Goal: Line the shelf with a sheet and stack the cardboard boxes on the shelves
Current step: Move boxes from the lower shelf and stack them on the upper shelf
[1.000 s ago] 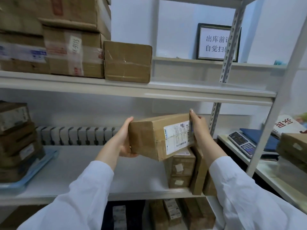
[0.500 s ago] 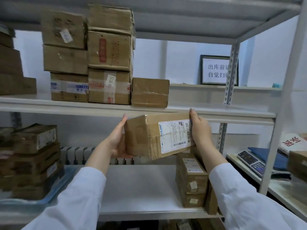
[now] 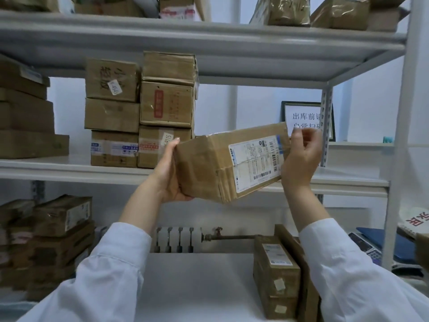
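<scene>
Cardboard box [image 3: 216, 168] | brown, taped (1 white label) | tilted

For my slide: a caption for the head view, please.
Left hand holds a labelled box before the middle shelf; right hand touches its end.

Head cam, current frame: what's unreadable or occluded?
All in the head view:
- Text on the framed white sign: partly covered by the held brown cardboard box, the right hand and the grey shelf upright.
- Print on that box's white shipping label: too small to read.
- Grip of the right hand: fingers motion-blurred, unclear.
- The top-shelf cardboard boxes: cut off by the upper edge.
</scene>
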Motion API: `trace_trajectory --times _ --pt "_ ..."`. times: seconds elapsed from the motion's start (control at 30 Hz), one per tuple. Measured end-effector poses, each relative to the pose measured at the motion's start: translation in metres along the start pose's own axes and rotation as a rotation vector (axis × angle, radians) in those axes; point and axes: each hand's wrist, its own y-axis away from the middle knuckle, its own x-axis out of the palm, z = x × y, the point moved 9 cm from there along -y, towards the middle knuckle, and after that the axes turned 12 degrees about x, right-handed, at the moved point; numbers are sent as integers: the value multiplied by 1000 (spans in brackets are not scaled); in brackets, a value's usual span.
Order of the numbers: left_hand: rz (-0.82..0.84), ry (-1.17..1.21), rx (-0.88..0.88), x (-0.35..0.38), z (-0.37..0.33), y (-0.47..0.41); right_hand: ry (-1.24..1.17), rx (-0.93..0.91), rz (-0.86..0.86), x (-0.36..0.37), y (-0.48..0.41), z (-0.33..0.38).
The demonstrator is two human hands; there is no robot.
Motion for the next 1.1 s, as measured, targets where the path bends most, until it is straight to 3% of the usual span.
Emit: trace_trajectory --times 0.07,0.17,0.33,0.4,0.8,0.93,1.1 --pt "-12 55 46 6 -20 -6 -50 -103 39 6 3 19" --pt "-66 84 131 16 -48 -14 59 -184 186 29 6 33" --pt "-169 112 240 29 -74 -33 91 -17 640 77 14 14" --pt "-241 53 280 30 -81 -40 160 31 713 86 12 2" --pt "-302 -371 570 41 -95 -68 106 191 539 116 -38 -44" --pt "-337 -410 615 38 -91 -73 115 271 567 130 -41 -67" --pt "-424 -594 650 27 -93 -86 127 232 591 140 -44 -83"
